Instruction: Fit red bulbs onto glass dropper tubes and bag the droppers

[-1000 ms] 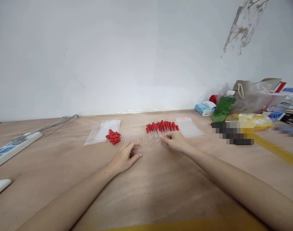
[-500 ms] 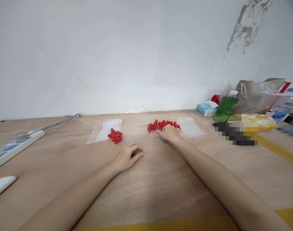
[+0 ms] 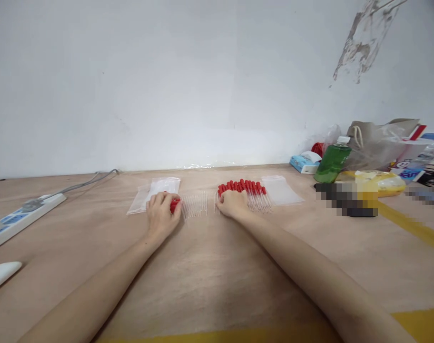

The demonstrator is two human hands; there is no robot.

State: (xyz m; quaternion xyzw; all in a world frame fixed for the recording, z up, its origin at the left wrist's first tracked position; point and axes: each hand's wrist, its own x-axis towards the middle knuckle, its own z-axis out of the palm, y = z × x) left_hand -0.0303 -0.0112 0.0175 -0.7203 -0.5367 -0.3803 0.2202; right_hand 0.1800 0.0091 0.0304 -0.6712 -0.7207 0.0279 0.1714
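My left hand [image 3: 162,213] is curled over a small pile of red rubber bulbs [image 3: 173,206], with red showing between thumb and fingers. Most of that pile is hidden under the hand. Just right of it, thin clear glass tubes [image 3: 196,205] lie side by side in a row. My right hand [image 3: 233,202] is closed at the left end of a row of glass droppers with red bulbs [image 3: 252,187]; its fingertips and whatever they hold are hidden. One or two loose clear tubes [image 3: 215,202] lie right beside its fingers.
Clear plastic bags lie left [image 3: 137,200] and right [image 3: 283,190] of the rows. A power strip [image 3: 49,205] and a white object [image 3: 4,275] are at the left. At the right stand a tissue pack [image 3: 304,163], a green bottle [image 3: 332,162] and a yellow packet [image 3: 384,182].
My left hand has moved left and forward from below the clear tubes onto the red bulbs. My right hand has shifted left along the dropper row to its left end.
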